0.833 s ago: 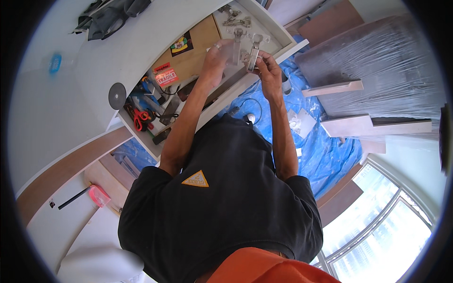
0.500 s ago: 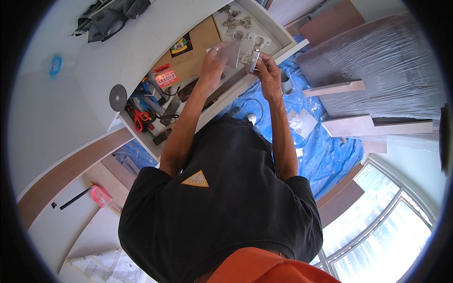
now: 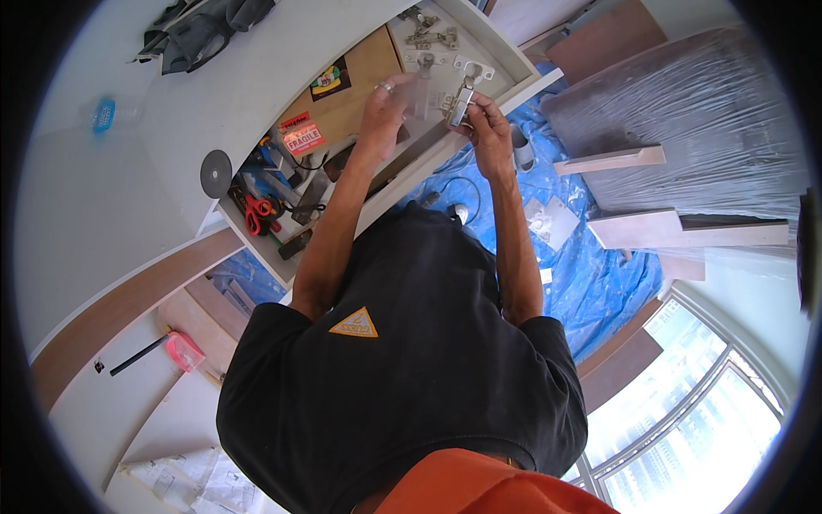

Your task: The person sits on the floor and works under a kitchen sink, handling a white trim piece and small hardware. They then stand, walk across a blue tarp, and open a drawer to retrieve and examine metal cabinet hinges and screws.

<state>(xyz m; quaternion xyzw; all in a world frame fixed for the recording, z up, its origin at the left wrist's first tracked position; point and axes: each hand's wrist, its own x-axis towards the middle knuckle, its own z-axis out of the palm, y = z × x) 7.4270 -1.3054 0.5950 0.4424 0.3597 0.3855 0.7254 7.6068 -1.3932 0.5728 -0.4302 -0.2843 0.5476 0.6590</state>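
Note:
Over an open white drawer (image 3: 511,84), both my hands hold metal cabinet hinges. My left hand (image 3: 383,118), with a ring on a finger, is closed on one hinge (image 3: 422,86), which looks smeared by motion. My right hand (image 3: 491,137) pinches a second, shinier hinge (image 3: 461,104) by its arm, its winged cup plate pointing away from me. The two hinges are side by side, a small gap between them. More loose hinges (image 3: 437,38) lie in the drawer's far end, beyond my hands.
A cardboard box (image 3: 364,73), red-handled scissors (image 3: 254,212) and mixed tools fill the drawer's left part. A dark disc (image 3: 216,175) lies on the white top (image 3: 163,128) nearby. Blue sheeting (image 3: 591,295) covers the floor at right, below boards and a plastic-wrapped panel (image 3: 685,111).
My left hand and its hinge have shifted slightly left, widening the gap to the other hinge. My right hand keeps its hold in nearly the same place.

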